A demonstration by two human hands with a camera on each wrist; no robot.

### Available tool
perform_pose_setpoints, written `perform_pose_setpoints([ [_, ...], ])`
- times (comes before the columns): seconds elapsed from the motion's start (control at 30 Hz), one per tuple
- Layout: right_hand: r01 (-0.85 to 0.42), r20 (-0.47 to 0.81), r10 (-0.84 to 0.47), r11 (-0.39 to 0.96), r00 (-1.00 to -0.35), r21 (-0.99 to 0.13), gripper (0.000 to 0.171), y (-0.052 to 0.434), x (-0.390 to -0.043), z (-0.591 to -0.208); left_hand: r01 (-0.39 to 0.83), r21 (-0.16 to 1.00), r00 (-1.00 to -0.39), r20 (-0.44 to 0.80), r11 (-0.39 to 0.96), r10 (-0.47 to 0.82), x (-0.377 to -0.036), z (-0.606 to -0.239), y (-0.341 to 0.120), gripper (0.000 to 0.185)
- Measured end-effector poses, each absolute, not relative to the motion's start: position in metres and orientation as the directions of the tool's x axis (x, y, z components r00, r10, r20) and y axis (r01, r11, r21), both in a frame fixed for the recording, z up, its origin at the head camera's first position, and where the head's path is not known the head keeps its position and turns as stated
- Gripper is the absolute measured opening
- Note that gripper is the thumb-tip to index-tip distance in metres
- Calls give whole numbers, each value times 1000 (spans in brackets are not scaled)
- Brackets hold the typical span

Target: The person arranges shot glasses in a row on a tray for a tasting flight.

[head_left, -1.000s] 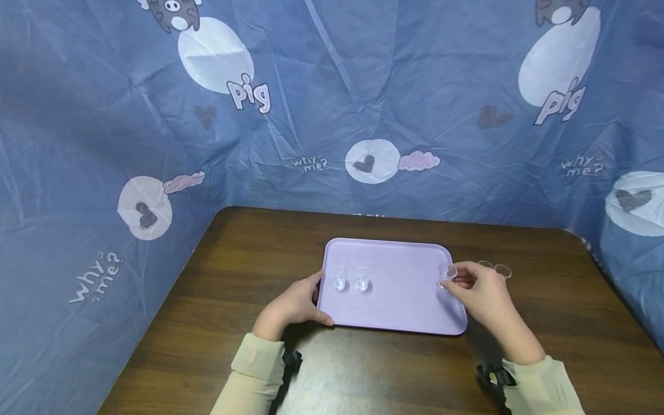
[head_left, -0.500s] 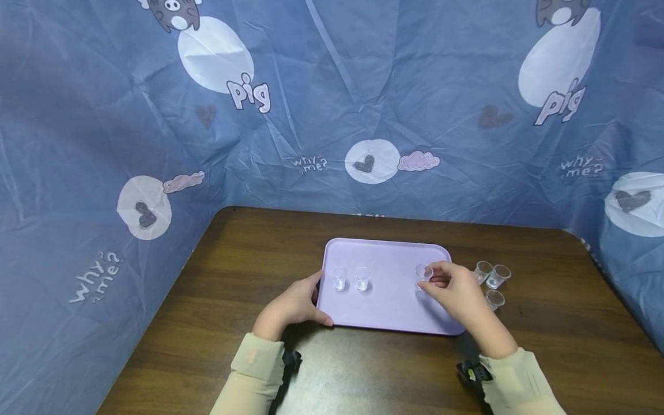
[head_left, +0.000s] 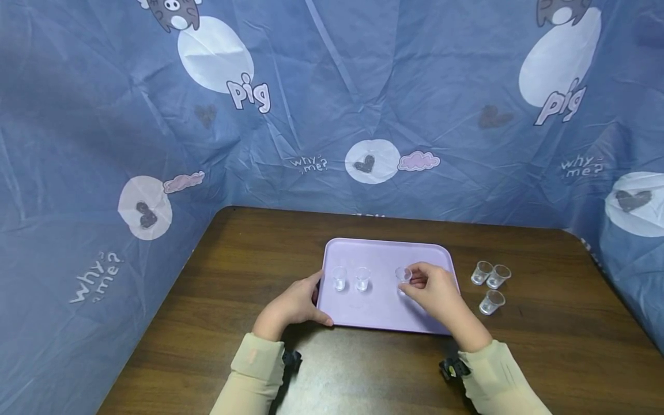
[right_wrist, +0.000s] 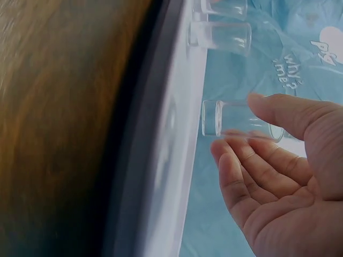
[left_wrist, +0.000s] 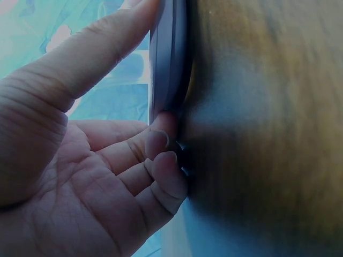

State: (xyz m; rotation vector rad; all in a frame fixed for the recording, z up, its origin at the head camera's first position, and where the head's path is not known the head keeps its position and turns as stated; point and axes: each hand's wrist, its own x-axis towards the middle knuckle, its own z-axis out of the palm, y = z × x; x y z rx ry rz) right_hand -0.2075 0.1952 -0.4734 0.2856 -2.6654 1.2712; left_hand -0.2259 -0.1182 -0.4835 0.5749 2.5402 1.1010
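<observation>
Clear cup [head_left: 402, 278] is what we find in the person's right hand [head_left: 434, 291]: thumb and fingers pinch it from its right side, upright, over the right half of a lilac tray [head_left: 389, 252]. We cannot tell whether its base touches the tray.

Nearest to us come two pale sleeves [head_left: 254, 369], each with a black device [head_left: 292, 360] at the wrist, above the near part of a brown wood-grain desk [head_left: 363, 374]. Just beyond, we see the left hand [head_left: 295, 300] gripping the tray's left end, its thumb at the near left corner and its other fingers at the left edge; the left wrist view shows us those fingertips curled against the rim.

Across the tray's left half we count two more clear cups [head_left: 362, 279], upright, side by side and apart, left of the pinched one. To the right of the tray, on the desk, we see one near cup [head_left: 491, 302], and a little farther off a close pair of cups [head_left: 499, 276].

Behind the desk's far edge we look onto a creased blue cloth [head_left: 321, 115] printed with "pig" and "why me?".
</observation>
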Motion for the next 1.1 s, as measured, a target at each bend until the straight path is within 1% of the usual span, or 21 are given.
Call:
perform_pose_setpoints([
  [0.57,-199,180,-92,602,-979,-773,26,174,-219,-484,238,739,-870,-127,630,477,-225,-481,-119,117],
  [0.77,-190,170,-90,596,-981,-780,25,170,-222,-487,244,748,-863,-123,618,489,-226,-481,-119,114],
  [1.1,-199,173,-103,598,-980,-776,24,166,-222,-487,227,754,-866,-133,616,482,-224,-480,-119,116],
])
